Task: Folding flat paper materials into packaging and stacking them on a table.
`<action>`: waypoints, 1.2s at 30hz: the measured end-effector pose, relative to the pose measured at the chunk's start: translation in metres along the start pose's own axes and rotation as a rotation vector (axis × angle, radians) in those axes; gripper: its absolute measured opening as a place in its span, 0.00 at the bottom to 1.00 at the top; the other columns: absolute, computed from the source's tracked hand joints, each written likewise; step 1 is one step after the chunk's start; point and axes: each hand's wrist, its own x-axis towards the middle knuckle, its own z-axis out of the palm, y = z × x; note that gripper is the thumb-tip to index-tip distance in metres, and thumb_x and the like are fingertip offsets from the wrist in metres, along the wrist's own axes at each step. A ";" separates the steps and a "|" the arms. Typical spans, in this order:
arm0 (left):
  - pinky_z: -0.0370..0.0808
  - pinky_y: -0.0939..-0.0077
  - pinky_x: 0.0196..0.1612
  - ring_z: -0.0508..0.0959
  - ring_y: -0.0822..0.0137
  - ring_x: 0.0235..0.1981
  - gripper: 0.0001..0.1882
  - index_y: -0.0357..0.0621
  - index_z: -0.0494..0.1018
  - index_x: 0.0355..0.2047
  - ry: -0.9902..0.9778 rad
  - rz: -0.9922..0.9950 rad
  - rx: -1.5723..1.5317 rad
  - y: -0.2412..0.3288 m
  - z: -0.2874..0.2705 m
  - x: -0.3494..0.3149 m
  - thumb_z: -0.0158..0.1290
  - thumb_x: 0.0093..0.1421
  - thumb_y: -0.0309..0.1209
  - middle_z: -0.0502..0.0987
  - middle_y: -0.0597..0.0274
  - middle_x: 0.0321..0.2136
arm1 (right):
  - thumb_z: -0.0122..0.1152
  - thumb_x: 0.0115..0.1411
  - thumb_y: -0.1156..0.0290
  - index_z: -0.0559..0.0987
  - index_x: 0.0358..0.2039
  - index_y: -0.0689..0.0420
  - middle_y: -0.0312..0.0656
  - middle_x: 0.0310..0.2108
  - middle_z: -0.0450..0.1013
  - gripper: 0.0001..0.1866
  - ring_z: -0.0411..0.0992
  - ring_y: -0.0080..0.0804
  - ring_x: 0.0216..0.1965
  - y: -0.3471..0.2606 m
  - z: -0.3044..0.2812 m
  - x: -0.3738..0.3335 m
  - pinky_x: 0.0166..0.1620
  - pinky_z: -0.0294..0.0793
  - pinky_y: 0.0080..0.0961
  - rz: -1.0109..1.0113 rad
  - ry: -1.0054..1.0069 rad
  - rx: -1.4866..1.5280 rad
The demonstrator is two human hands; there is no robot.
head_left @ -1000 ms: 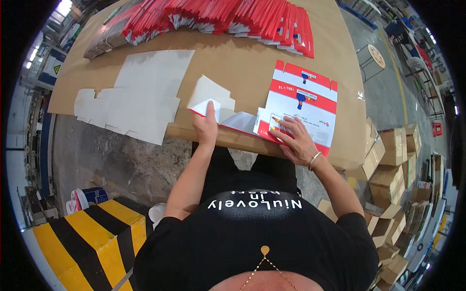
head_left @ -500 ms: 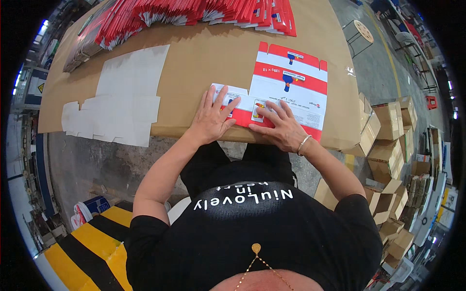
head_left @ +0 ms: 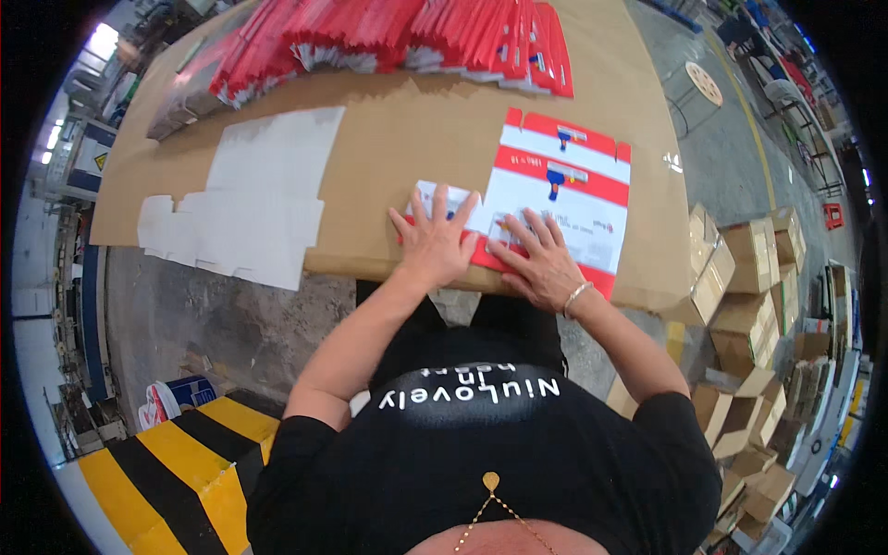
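Observation:
A flat, unfolded red and white printed carton (head_left: 592, 208) lies near the front edge of the brown-covered table. My left hand (head_left: 437, 242) rests on its narrow left flap, fingers spread. Lower on the main panel, my right hand (head_left: 544, 264) presses with its fingers apart; a bracelet circles that wrist. Neither hand grips anything. To the left lies another flat carton blank (head_left: 264, 176), plain white side up, its lower edge reaching over the table's front edge. Parts of the printed carton are hidden beneath both hands.
Stacks of folded red and white cartons (head_left: 370, 35) line the back of the table (head_left: 388, 129). Brown cardboard boxes (head_left: 745, 254) are piled on the floor at right. A yellow and black striped block (head_left: 176, 462) stands at lower left; a round-topped stool (head_left: 705, 83) at far right.
My left hand has shifted right along the carton's flap, toward my right hand. The right hand stays on the panel. The whole view has also shifted slightly.

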 end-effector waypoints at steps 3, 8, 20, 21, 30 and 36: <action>0.44 0.12 0.59 0.53 0.33 0.67 0.35 0.64 0.61 0.68 -0.064 -0.135 -0.013 0.011 0.004 0.032 0.50 0.62 0.55 0.53 0.46 0.69 | 0.61 0.61 0.58 0.68 0.65 0.36 0.46 0.71 0.54 0.31 0.47 0.58 0.71 -0.001 0.016 -0.010 0.70 0.44 0.61 -0.008 0.004 -0.048; 0.43 0.16 0.61 0.54 0.39 0.68 0.37 0.60 0.60 0.68 0.165 -0.145 -0.213 -0.014 0.015 0.036 0.51 0.62 0.56 0.54 0.45 0.68 | 0.63 0.55 0.69 0.68 0.65 0.37 0.48 0.66 0.61 0.35 0.56 0.50 0.68 0.026 -0.027 -0.088 0.67 0.56 0.55 0.079 -0.040 -0.091; 0.49 0.34 0.67 0.57 0.42 0.65 0.29 0.53 0.68 0.62 0.235 0.114 -0.211 -0.044 0.023 0.019 0.54 0.60 0.42 0.61 0.47 0.63 | 0.71 0.52 0.78 0.69 0.64 0.61 0.39 0.52 0.75 0.38 0.74 0.25 0.49 0.211 -0.103 -0.175 0.54 0.75 0.27 0.707 0.187 1.176; 0.49 0.34 0.67 0.57 0.42 0.65 0.29 0.53 0.68 0.62 0.216 0.130 -0.227 -0.044 0.022 0.018 0.54 0.60 0.42 0.61 0.47 0.63 | 0.70 0.53 0.79 0.69 0.64 0.59 0.37 0.53 0.75 0.37 0.73 0.24 0.50 0.232 -0.119 -0.156 0.55 0.74 0.25 0.733 0.045 0.925; 0.50 0.39 0.68 0.59 0.43 0.64 0.26 0.53 0.71 0.59 0.251 0.079 -0.235 -0.039 0.017 0.019 0.53 0.58 0.38 0.63 0.47 0.62 | 0.72 0.48 0.71 0.79 0.53 0.60 0.44 0.37 0.82 0.29 0.79 0.27 0.34 0.355 -0.071 0.112 0.35 0.79 0.27 0.791 0.533 0.691; 0.51 0.40 0.67 0.61 0.45 0.63 0.26 0.54 0.71 0.58 0.281 -0.038 -0.186 -0.045 0.024 0.000 0.53 0.57 0.38 0.64 0.49 0.61 | 0.54 0.64 0.45 0.77 0.56 0.56 0.54 0.51 0.77 0.31 0.74 0.45 0.55 0.325 -0.026 0.245 0.59 0.69 0.37 0.661 0.063 0.272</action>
